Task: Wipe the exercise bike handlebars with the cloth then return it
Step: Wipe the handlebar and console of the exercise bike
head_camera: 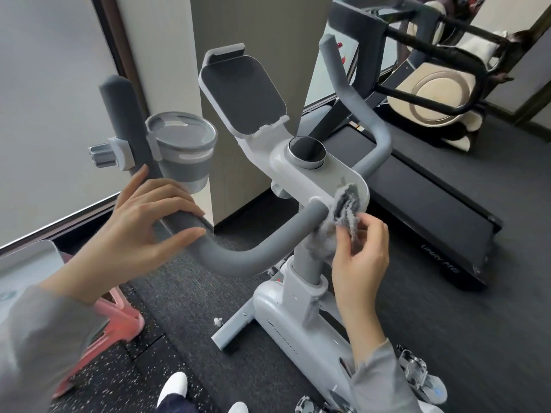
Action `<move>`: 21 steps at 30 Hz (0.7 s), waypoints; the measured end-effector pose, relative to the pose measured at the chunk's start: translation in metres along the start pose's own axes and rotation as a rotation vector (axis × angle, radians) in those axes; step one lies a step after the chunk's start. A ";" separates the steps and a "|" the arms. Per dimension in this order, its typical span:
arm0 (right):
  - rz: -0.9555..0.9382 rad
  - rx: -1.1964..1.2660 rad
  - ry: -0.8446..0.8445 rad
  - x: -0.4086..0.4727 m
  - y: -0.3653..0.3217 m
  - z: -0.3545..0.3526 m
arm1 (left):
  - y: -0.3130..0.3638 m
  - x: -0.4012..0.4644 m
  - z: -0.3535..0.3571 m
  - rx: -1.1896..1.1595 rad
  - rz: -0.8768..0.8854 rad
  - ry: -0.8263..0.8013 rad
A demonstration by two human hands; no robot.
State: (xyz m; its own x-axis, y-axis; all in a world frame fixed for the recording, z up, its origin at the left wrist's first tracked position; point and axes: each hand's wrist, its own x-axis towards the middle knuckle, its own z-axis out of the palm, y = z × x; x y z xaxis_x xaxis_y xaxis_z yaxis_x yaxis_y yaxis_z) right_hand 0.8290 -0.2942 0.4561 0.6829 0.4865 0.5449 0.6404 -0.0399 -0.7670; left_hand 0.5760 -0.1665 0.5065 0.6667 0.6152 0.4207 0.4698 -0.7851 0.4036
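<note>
A white exercise bike with grey foam handlebars (pixel 238 259) fills the middle of the view. My left hand (pixel 143 222) rests on the left handlebar's bend, fingers draped over the top and thumb below. A fluffy grey cloth (pixel 343 213) is bunched in my right hand (pixel 362 248), which pinches it against the white centre housing (pixel 322 177) where the left bar meets the stem. The right handlebar (pixel 354 93) curves up and away, untouched. The lower part of the cloth hangs behind my right hand.
A grey cup holder (pixel 183 150) is clamped to the left bar upright. A tablet tray (pixel 241 93) rises behind the round black knob (pixel 306 152). A black treadmill (pixel 423 210) lies to the right, a pink step (pixel 113 317) at lower left, a pillar (pixel 253 34) behind.
</note>
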 end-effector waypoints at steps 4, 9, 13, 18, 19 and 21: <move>0.058 0.067 -0.001 -0.004 0.000 0.015 | -0.002 -0.001 0.001 -0.004 -0.001 0.000; 0.436 0.494 -0.063 -0.025 -0.001 0.020 | -0.002 0.000 0.002 0.011 -0.003 0.010; 0.634 0.800 -0.067 -0.039 -0.009 0.024 | -0.001 0.000 0.001 0.024 -0.006 0.006; 0.750 0.962 -0.060 -0.055 -0.019 0.026 | 0.001 0.000 0.001 0.028 -0.010 0.004; 0.756 0.987 -0.055 -0.059 -0.022 0.027 | 0.001 -0.001 0.000 0.027 -0.012 0.005; 0.764 1.032 -0.058 -0.066 -0.028 0.027 | 0.002 -0.002 0.000 0.027 -0.018 0.004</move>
State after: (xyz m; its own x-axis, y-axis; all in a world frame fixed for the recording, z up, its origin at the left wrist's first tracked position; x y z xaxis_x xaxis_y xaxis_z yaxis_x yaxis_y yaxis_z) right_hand 0.7559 -0.3016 0.4324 0.7213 0.6778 -0.1423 -0.4901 0.3543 -0.7964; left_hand 0.5756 -0.1689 0.5069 0.6556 0.6297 0.4167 0.4975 -0.7754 0.3889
